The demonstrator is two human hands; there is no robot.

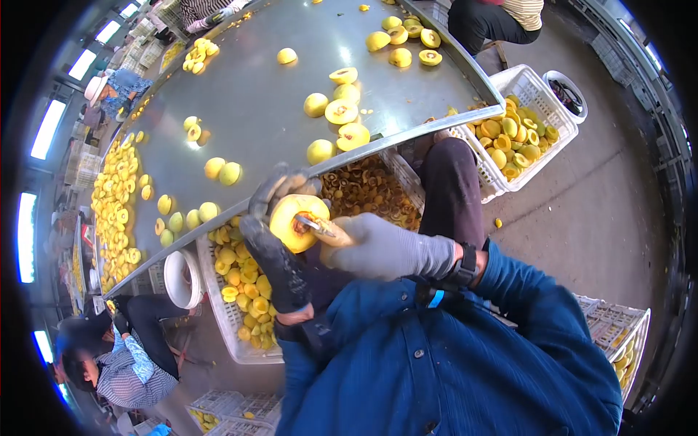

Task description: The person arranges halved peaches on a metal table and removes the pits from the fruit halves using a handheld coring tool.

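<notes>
My left hand (270, 251), in a dark glove, is closed around a yellow peach half (289, 207) with its cut face turned up. My right hand (382, 248), in a grey glove, grips a pitting tool (336, 234) with a wooden handle. Its metal tip sits in the hollow at the fruit's centre, where reddish-brown flesh or stone shows. Both hands are above my lap, just off the near edge of the metal table (262, 109). Close to them on the table lie several peach halves (342, 111), some cut side up.
Below the table edge, a crate holds brown pits (371, 185). White crates of peach halves stand at left (229, 330) and right (560, 138). A white bucket (182, 280) is at left, another bucket (566, 94) at right. Other people (138, 370) sit around the table.
</notes>
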